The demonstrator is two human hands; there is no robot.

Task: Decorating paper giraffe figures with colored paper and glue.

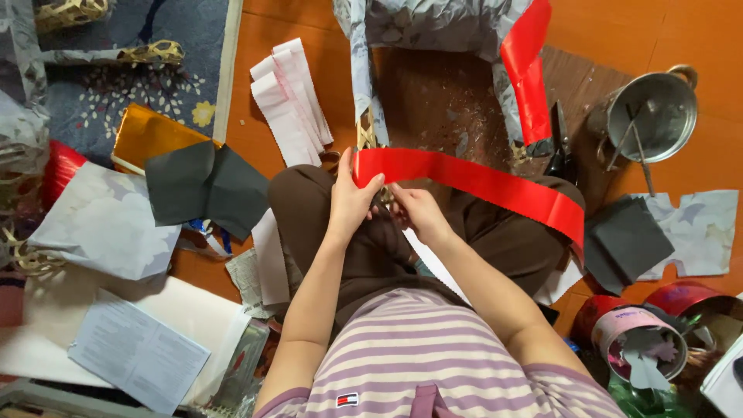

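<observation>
A long red paper strip (480,182) with a zigzag edge runs from my lap to the right over my knee, and another stretch of it hangs higher up (526,70). My left hand (352,197) pinches the strip's left end between thumb and fingers. My right hand (414,210) sits just below the strip beside the left hand, fingers curled on its lower edge. I sit cross-legged in brown trousers (309,209) and a striped shirt.
Pink paper strips (290,97) lie on the orange floor, with black paper sheets (205,186) and gold foil (147,135) to the left. Black scissors (559,143) and a metal pot (654,116) are at the right; a tin of cut-outs (638,344) at the lower right.
</observation>
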